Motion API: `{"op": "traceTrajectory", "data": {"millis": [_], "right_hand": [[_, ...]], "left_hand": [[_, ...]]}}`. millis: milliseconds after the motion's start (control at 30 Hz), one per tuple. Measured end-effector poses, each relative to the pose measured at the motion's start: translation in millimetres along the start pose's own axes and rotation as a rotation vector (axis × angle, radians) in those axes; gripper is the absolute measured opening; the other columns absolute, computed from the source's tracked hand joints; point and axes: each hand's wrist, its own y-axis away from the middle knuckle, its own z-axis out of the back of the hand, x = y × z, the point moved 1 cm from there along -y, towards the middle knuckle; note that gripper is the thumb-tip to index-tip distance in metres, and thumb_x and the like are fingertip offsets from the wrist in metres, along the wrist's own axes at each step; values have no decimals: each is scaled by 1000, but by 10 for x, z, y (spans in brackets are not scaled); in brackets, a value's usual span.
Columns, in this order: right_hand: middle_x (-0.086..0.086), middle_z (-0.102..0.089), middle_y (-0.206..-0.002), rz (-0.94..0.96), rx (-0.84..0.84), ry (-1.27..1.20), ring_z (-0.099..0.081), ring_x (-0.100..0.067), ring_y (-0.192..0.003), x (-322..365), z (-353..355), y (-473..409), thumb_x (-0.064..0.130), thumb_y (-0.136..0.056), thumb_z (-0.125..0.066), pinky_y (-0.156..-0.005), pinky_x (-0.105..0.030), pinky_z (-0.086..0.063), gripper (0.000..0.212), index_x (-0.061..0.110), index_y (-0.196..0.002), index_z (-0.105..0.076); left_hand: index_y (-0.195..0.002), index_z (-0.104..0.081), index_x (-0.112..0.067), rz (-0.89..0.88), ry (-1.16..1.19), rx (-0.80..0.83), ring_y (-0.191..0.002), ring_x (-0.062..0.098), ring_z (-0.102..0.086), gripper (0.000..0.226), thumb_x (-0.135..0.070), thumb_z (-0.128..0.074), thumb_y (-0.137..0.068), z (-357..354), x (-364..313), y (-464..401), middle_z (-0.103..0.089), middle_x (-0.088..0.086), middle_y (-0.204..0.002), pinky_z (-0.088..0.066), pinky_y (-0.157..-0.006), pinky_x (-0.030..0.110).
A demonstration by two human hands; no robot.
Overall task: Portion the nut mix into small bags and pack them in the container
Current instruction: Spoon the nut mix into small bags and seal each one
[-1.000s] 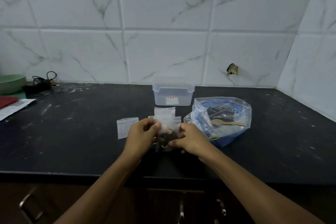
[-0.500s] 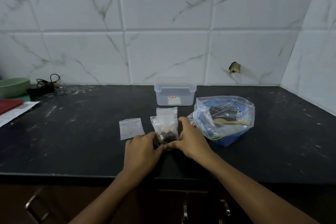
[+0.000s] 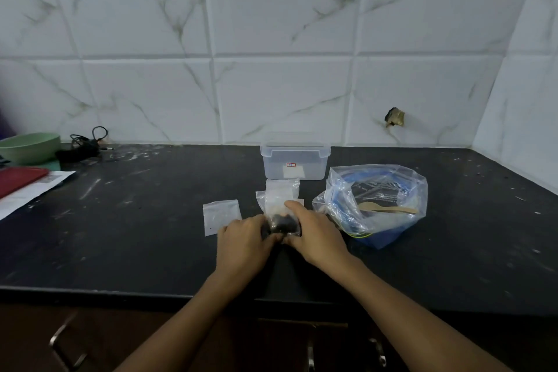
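Note:
A small clear bag point(image 3: 279, 214) with dark nuts in its bottom lies on the black counter point(image 3: 136, 220). My left hand point(image 3: 244, 238) grips its lower left corner and my right hand point(image 3: 314, 235) presses on its right side. Behind it lies another small empty bag point(image 3: 282, 186), and a third empty one point(image 3: 220, 214) lies to the left. The clear lidless container point(image 3: 295, 161) stands further back. To the right a large open plastic bag point(image 3: 374, 205) holds a blue bowl and a wooden spoon point(image 3: 388, 209).
A green bowl point(image 3: 28, 146), a black cable point(image 3: 84, 142), a red item point(image 3: 18, 180) and white paper point(image 3: 33, 190) sit at the far left. The tiled wall closes the back and right. Cabinet handles point(image 3: 65, 350) show below the counter edge.
Both hands have lowered the filled bag from in front of me onto the counter and now press it down. My left hand slid to its lower corner.

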Motion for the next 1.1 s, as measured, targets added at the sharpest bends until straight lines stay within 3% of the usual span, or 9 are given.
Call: {"op": "traceTrajectory", "data": {"millis": [100,233,333,467,700,800,900,1033,1100], "right_hand": [[-4,-57,-123,5,-16,-91,-54,-22,-115,-55,54,26,30,-81,-73,-95,-34,-45,77,33,-145,-29],[4,-56,-115,21,-75,-129,-54,-11,-107,-72,186,94,28,-87,-68,-91,-26,-45,62,29,-141,-37],[5,-57,-110,45,-99,-126,-55,-8,-101,-11,220,127,29,-88,-67,-89,-25,-48,47,27,-131,-50],[7,-58,-103,97,-78,-126,-54,-5,-92,55,226,151,28,-87,-67,-77,-15,-42,29,26,-115,-61],[8,-63,-97,128,-68,-147,-56,-3,-87,91,249,182,27,-87,-67,-76,-13,-45,20,24,-106,-66],[9,-64,-96,144,-63,-163,-56,-2,-85,96,256,203,25,-86,-68,-73,-9,-43,19,22,-105,-68],[9,-64,-95,128,-34,-207,-58,-1,-83,99,269,204,23,-86,-68,-72,-8,-43,21,22,-108,-68],[8,-67,-88,61,12,-311,-60,-1,-69,103,299,171,21,-87,-67,-67,-16,-50,22,20,-109,-66],[5,-67,-90,13,17,-381,-63,-5,-64,113,350,125,22,-90,-64,-57,-17,-50,24,20,-114,-62]], "left_hand": [[-88,-67,-26,28,-9,-120,-79,13,-64,22,-43,-53,-93,117,129,22,-70,-8,-80,-48,-78,37],[-85,-68,-22,164,-185,-253,-83,22,-65,26,-41,-53,-93,341,476,-89,-70,-1,-86,-44,-79,39],[-102,-67,-14,364,-401,-101,-100,29,-61,51,-60,-48,-90,382,627,-202,-66,7,-107,-42,-87,41],[-113,-64,-14,462,-439,57,-111,32,-57,65,-70,-50,-83,351,691,-312,-60,11,-122,-40,-91,42],[-105,-61,-17,521,-303,133,-105,28,-59,45,-57,-58,-86,366,733,-384,-63,7,-111,-39,-90,42],[-96,-56,-17,440,-250,40,-97,26,-59,21,-38,-53,-92,332,674,-325,-63,3,-100,-34,-85,42],[-92,-50,-20,358,-6,-96,-85,22,-60,3,-19,-48,-94,338,659,-251,-59,-6,-79,-31,-80,38],[-126,-52,-19,237,384,-204,-91,10,-60,35,-14,-61,-93,533,537,-164,-62,-5,-98,-48,-77,28],[-122,-59,-21,164,441,-179,-90,4,-61,31,-13,-62,-92,665,413,-143,-64,-10,-100,-51,-77,24]]}}
